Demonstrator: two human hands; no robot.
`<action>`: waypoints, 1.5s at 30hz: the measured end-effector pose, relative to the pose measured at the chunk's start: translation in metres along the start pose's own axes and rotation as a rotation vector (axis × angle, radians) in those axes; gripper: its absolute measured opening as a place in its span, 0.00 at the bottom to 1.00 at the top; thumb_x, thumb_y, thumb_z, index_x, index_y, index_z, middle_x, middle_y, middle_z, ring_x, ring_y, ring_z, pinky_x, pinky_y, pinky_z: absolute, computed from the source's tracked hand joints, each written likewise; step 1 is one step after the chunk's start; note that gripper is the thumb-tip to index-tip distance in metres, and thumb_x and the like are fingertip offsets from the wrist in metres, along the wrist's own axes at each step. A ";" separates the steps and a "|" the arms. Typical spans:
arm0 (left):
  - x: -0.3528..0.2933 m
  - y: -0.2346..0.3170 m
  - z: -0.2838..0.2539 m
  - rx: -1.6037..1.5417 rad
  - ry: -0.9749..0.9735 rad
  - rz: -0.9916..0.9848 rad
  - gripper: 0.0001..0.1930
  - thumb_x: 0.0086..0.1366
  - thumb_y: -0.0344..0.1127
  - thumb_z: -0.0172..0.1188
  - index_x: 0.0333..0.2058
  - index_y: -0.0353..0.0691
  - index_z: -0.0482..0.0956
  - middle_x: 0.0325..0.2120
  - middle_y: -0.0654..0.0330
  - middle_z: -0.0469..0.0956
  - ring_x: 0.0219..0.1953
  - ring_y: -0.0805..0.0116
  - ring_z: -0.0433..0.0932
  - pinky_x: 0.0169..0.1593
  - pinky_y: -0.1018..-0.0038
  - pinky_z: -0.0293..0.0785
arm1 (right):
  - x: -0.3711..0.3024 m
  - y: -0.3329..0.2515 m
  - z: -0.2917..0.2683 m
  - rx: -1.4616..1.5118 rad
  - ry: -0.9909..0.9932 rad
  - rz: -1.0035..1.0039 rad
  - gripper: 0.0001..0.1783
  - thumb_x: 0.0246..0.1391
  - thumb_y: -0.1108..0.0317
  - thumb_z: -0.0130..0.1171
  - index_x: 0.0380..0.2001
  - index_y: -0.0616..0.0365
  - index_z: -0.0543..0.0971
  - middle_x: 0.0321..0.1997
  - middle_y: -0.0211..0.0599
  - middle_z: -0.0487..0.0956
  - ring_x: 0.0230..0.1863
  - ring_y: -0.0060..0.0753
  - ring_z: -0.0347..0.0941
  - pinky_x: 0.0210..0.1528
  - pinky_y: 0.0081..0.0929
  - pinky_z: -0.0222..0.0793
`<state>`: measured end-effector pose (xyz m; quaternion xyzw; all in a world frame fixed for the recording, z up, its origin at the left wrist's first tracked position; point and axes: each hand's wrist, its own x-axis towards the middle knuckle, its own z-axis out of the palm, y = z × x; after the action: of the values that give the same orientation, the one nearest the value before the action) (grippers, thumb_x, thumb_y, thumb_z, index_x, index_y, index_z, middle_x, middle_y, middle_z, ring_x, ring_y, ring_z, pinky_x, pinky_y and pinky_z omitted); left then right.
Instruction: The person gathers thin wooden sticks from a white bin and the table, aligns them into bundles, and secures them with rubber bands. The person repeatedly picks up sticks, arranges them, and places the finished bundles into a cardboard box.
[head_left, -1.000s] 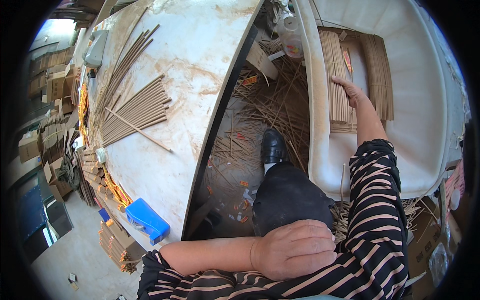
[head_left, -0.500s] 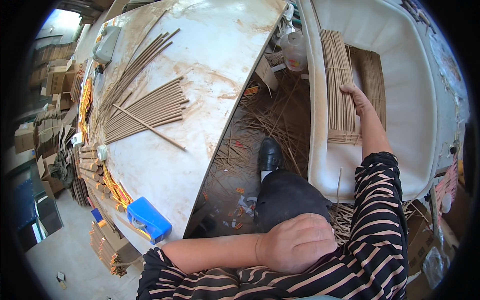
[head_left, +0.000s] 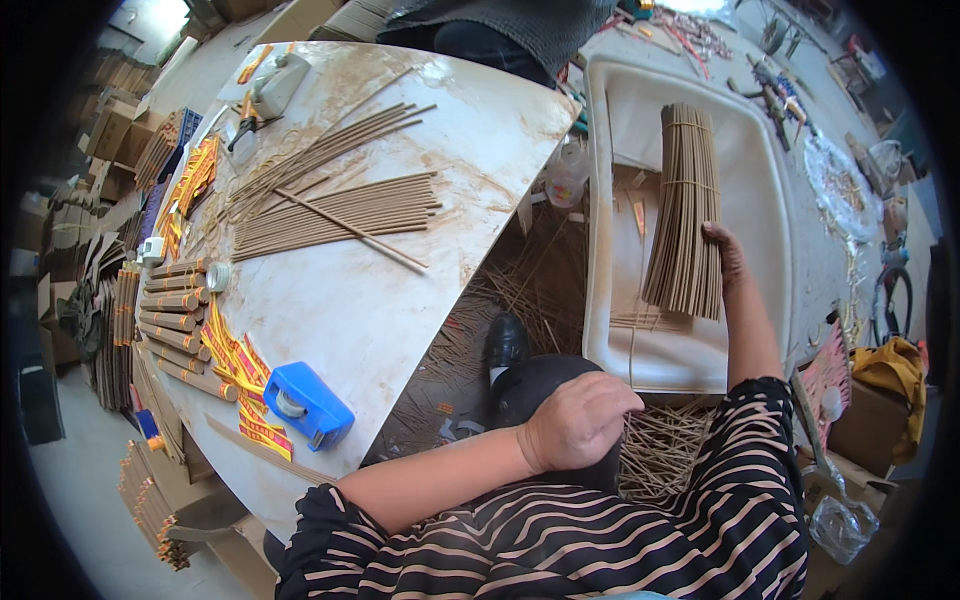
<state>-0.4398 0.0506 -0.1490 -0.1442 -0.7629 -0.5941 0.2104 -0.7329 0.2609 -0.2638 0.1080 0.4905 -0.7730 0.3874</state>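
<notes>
My right hand (head_left: 728, 258) grips the lower right side of a thick bundle of brown incense sticks (head_left: 688, 190), tied with bands near its top. The bundle is raised and tilted inside a white plastic tub (head_left: 600, 290); my fingers behind it are partly hidden. Over my lap hovers my left hand (head_left: 582, 420), fingers curled in and nothing showing from them. Loose incense sticks (head_left: 340, 212) lie fanned on the white table (head_left: 400, 320) to the left, one stick crossing them. A blue tape dispenser (head_left: 310, 405) sits at the table's near edge.
Wrapped stick rolls (head_left: 172, 325) and yellow-red paper strips (head_left: 240, 370) line the table's left side. Broken sticks (head_left: 665, 450) heap under the tub. A clear plastic jug (head_left: 566, 178) stands between table and tub. Dark clothing (head_left: 480, 40) of another person shows beyond the table.
My right hand has lifted the stick bundle off the tub's bottom and tilted it. My left hand has risen from my knee and moved slightly left. The view has shifted, showing more beyond the table.
</notes>
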 end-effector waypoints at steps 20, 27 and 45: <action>-0.052 0.162 -0.060 0.226 0.535 0.048 0.09 0.56 0.23 0.53 0.36 0.35 0.72 0.29 0.50 0.74 0.34 0.53 0.74 0.38 0.69 0.72 | -0.218 -0.014 0.247 -0.034 -0.572 -0.257 0.33 0.52 0.48 0.52 0.55 0.60 0.66 0.52 0.47 0.72 0.51 0.43 0.72 0.52 0.43 0.71; -0.096 0.227 -0.170 -0.223 0.814 -0.153 0.16 0.65 0.41 0.52 0.44 0.33 0.68 0.32 0.64 0.71 0.37 0.77 0.69 0.43 0.78 0.69 | -0.209 0.021 0.327 -0.185 -0.698 -0.343 0.26 0.55 0.53 0.53 0.50 0.62 0.70 0.47 0.44 0.76 0.45 0.38 0.76 0.48 0.36 0.76; -0.307 0.293 -0.407 -0.316 0.906 -0.214 0.34 0.52 0.55 0.65 0.48 0.34 0.70 0.41 0.58 0.76 0.45 0.70 0.75 0.51 0.73 0.70 | -0.318 0.333 0.650 -0.477 -1.322 0.185 0.31 0.43 0.69 0.58 0.52 0.65 0.63 0.42 0.42 0.75 0.40 0.34 0.75 0.44 0.32 0.74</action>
<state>0.0256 -0.2597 0.0318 0.1777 -0.5057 -0.7240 0.4341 -0.1441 -0.2025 0.0078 -0.4303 0.2972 -0.5122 0.6813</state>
